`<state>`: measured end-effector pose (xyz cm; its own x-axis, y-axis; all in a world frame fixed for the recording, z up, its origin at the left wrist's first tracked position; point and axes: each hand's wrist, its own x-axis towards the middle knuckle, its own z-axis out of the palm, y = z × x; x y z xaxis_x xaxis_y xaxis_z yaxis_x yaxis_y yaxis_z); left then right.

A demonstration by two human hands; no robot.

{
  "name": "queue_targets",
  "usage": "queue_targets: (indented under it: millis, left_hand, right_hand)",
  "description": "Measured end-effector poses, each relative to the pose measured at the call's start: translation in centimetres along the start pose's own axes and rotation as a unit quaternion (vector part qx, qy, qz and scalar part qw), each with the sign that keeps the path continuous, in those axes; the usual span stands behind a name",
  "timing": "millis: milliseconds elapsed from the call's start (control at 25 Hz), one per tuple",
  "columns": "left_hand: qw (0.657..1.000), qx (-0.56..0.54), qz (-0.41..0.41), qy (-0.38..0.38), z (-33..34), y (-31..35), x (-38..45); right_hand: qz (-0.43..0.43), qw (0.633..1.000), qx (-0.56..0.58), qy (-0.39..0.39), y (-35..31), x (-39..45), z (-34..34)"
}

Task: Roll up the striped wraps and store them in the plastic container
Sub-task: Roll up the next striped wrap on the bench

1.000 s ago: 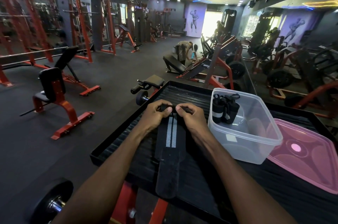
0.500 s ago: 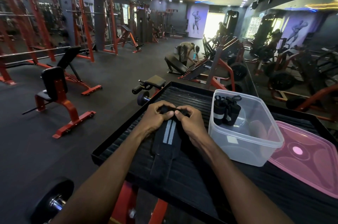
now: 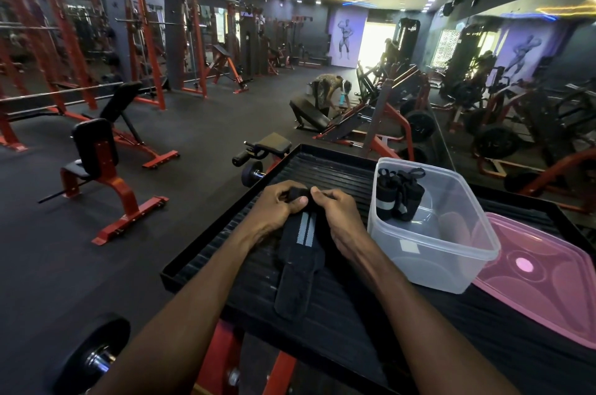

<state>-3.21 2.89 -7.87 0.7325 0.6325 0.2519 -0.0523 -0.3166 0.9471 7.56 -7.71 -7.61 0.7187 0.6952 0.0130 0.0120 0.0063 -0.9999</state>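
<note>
Rolling is just begun: the left hand point(image 3: 280, 205) and right hand point(image 3: 337, 211) both pinch the far end of the striped wrap point(image 3: 298, 257), flat on the table point(image 3: 342, 323) beside the plastic container point(image 3: 432, 252) (two rolls already inside). Next, I judge, tight even turns along its length.

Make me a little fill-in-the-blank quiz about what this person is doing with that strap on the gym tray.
1. Both the left hand and the right hand grip the far end of the black wrap, which has ____ stripes.
2. The clear plastic container already holds ____ rolled wraps.
3. The lid lying beside the container is ____ in colour.
4. The wrap's loose tail lies on the ____ tray.

Missing words: grey; two; pink; black
</note>
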Motion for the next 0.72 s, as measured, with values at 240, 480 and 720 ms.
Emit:
queue_targets:
  millis: [240,480,720]
  left_hand:
    - [0.996,-0.077,-0.052,-0.014,0.33,0.17,-0.28]
    - [0.998,-0.065,-0.009,-0.007,0.25,-0.29,0.26]
    - [0.994,-0.112,-0.013,-0.008,0.64,0.09,0.25]
  right_hand:
    - [-0.095,0.994,-0.043,0.025,-0.53,-0.73,-0.33]
    - [-0.009,0.999,0.051,-0.009,-0.58,-0.44,-0.22]
    - [-0.077,0.997,0.005,0.007,-0.59,-0.46,-0.73]
